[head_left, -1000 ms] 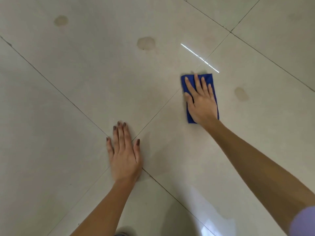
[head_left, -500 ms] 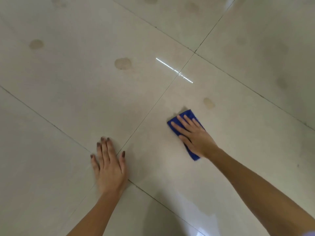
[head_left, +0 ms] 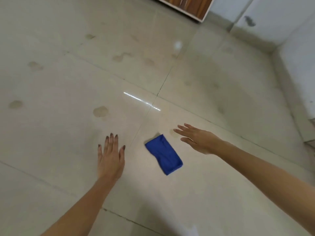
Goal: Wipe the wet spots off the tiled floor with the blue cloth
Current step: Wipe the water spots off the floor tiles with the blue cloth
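Observation:
The folded blue cloth (head_left: pixel 164 154) lies flat on the pale tiled floor (head_left: pixel 221 193) between my hands, with nothing touching it. My right hand (head_left: pixel 197 138) hovers just right of the cloth, fingers spread and empty, partly covering a faint wet spot (head_left: pixel 173 134) at its fingertips. My left hand (head_left: pixel 110 157) is pressed flat on the floor to the left of the cloth. More wet spots show farther out: one (head_left: pixel 100 111) beyond my left hand, one (head_left: pixel 15 104) at the far left, and several fainter ones toward the back.
A wooden cabinet base (head_left: pixel 187 5) stands at the top of the view. White walls with a skirting edge (head_left: pixel 281 79) run along the right side. A white step or ledge (head_left: pixel 310 133) juts in at the right edge.
My right hand has let go of the blue cloth and lifted off to its right. The camera has tilted up, showing more floor and the far wall. My left hand stays planted.

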